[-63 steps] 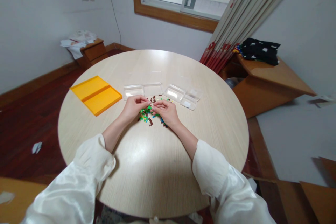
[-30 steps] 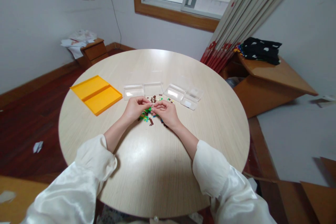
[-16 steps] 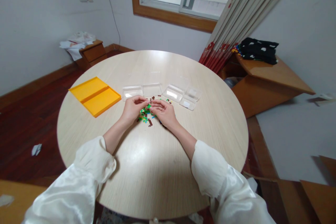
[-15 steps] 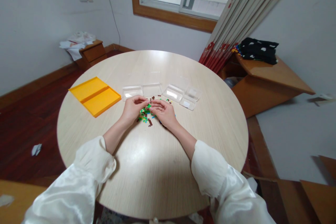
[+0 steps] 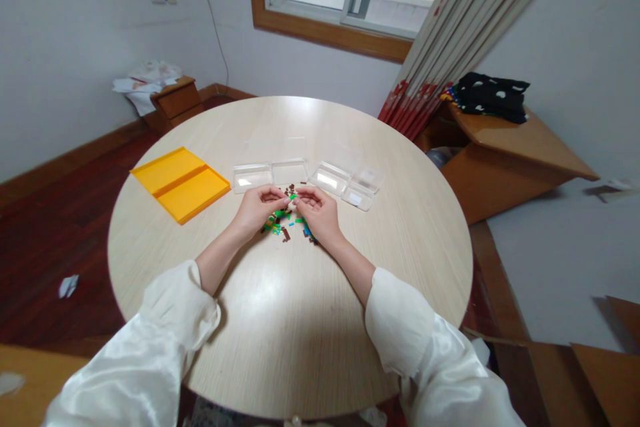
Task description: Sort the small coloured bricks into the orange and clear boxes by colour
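Over a pile of small toy bricks (image 5: 278, 219) in green, brown, yellow and blue, my left hand (image 5: 257, 211) and my right hand (image 5: 321, 215) come together, fingertips almost touching. A small green brick (image 5: 293, 197) shows between the two pinches, and both hands seem closed on it; its exact shape is too small to tell. Brown bricks (image 5: 286, 233) lie in front of the pile. Blue and dark bricks (image 5: 308, 232) sit beside and partly under my right hand.
An open yellow case (image 5: 194, 194) lies at the left of the round table (image 5: 280, 320). Behind the pile stand clear plastic boxes with lids raised, one left (image 5: 251, 176) and one right (image 5: 330, 177). A wooden cabinet (image 5: 520, 153) stands beyond the table's right edge.
My hands have drawn slightly apart, the right one shifting a little to the right. More of the pile shows between them, and a green brick now shows at the fingertips.
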{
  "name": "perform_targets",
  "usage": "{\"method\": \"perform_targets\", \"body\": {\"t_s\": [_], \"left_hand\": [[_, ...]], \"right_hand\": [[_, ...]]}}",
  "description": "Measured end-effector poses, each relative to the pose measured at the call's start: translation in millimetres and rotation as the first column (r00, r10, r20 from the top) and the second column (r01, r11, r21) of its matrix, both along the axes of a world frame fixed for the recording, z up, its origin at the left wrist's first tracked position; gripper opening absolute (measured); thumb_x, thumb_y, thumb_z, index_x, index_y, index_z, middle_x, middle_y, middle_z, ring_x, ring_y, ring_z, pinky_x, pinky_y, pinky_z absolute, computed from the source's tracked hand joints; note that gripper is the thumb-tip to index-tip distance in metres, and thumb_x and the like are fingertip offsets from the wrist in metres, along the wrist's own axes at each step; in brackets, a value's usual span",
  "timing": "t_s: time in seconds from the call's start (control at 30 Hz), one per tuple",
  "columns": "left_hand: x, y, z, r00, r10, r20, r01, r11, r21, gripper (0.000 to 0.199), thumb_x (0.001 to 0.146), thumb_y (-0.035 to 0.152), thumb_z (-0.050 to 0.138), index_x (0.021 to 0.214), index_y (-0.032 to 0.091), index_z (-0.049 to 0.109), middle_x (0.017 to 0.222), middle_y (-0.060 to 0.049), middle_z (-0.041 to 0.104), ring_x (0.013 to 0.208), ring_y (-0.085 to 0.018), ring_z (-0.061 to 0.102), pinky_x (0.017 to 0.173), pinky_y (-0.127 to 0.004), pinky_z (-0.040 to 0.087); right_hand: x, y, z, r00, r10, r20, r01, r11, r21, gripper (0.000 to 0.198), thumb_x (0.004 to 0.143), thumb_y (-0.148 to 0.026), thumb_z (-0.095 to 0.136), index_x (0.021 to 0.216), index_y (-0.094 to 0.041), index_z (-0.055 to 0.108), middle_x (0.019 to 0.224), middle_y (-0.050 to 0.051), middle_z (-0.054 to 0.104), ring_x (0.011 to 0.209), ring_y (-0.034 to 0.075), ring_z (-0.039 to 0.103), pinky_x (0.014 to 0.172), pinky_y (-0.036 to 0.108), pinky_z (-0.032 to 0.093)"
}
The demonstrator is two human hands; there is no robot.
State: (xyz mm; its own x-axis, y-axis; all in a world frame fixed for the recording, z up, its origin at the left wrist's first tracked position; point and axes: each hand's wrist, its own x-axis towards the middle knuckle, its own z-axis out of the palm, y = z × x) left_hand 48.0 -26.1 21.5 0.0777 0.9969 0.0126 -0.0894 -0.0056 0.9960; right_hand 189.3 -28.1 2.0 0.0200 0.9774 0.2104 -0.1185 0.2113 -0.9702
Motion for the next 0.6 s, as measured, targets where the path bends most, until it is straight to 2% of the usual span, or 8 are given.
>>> {"method": "perform_targets", "body": {"t_s": [0.23,0.4,0.5,0.6], "left_hand": [[-0.8,0.2,-0.9,0.998,-0.063,0.014,0.063,0.998,-0.023,0.040,0.047,0.038,0.083,0.076,0.013,0.068,0.070,-0.005,0.070,0.068,-0.018,0.065,0.073,-0.033,0.051],[0.9,-1.3,0.4,0.995,-0.081,0.059,0.084,0.995,-0.059,0.041,0.049,0.036,0.082,0.081,0.013,0.071,0.076,-0.007,0.072,0.072,-0.019,0.066,0.076,-0.035,0.052],[1.0,-1.2,0.6,0.995,-0.065,0.082,0.070,0.995,-0.064,0.041,0.050,0.037,0.082,0.082,0.014,0.071,0.078,-0.007,0.072,0.071,-0.018,0.066,0.074,-0.033,0.052],[-0.2,-0.1,-0.6,0.995,-0.035,0.090,0.042,0.997,-0.071,0.040,0.052,0.036,0.081,0.082,0.013,0.070,0.069,-0.004,0.069,0.062,-0.015,0.064,0.067,-0.031,0.051]], "right_hand": [[-0.1,-0.5,-2.0,1.000,0.011,0.020,-0.012,1.000,0.022,0.029,0.066,-0.037,0.070,0.086,-0.019,0.064,0.081,0.003,0.067,0.076,0.015,0.063,0.073,0.030,0.055],[-0.5,-1.1,-2.4,0.999,0.034,0.023,-0.034,0.999,0.012,0.032,0.072,-0.045,0.064,0.092,-0.020,0.065,0.087,0.006,0.068,0.074,0.017,0.065,0.070,0.033,0.055],[0.7,-0.4,-1.9,0.999,0.012,0.045,-0.013,1.000,0.025,0.029,0.076,-0.044,0.059,0.093,-0.020,0.064,0.085,0.005,0.068,0.071,0.016,0.064,0.069,0.033,0.055],[4.0,2.0,-0.9,0.996,-0.063,0.061,0.060,0.997,0.051,0.024,0.078,-0.039,0.056,0.091,-0.020,0.063,0.082,0.004,0.066,0.071,0.015,0.063,0.067,0.031,0.054]]}}
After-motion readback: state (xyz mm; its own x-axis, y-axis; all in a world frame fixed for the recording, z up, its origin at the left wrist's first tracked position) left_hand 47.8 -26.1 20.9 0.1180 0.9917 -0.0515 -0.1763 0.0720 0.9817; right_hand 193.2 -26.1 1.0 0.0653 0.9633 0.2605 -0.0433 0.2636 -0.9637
